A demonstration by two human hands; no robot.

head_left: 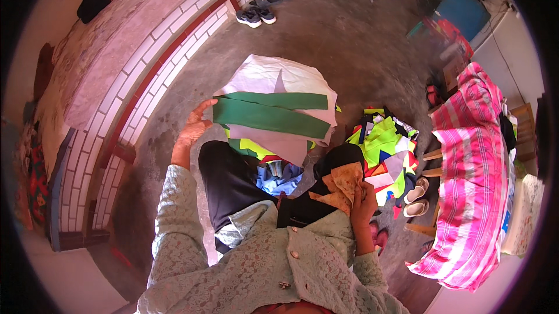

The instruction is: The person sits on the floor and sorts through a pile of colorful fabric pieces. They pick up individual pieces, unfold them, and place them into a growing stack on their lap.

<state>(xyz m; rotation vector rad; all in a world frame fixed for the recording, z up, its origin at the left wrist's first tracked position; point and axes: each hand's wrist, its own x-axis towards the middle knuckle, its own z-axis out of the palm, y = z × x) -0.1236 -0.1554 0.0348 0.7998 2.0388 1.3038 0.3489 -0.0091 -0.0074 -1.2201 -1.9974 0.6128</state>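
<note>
A dark green piece of cloth [271, 117], cut with a long slit into two strips, lies across a pale fabric bundle [291, 72] before my knees. At the green cloth's left end is my left hand [195, 123], thumb and forefinger apart, fingertips at its edge. My right hand [362, 204] is closed on an orange-brown patterned cloth [343, 181] lying over my right knee. Yellow-green and red scraps [253, 150] show under the bundle's near side. A blue cloth [279, 179] sits between my legs.
To the right is a heap of colourful fabric scraps [384, 145], with beige slippers [416, 199] beside it. A pink checked cloth [466, 186] covers wooden-legged furniture. Along the left runs a white-tiled ledge [145, 64]; dark shoes [256, 17] stand near its far end.
</note>
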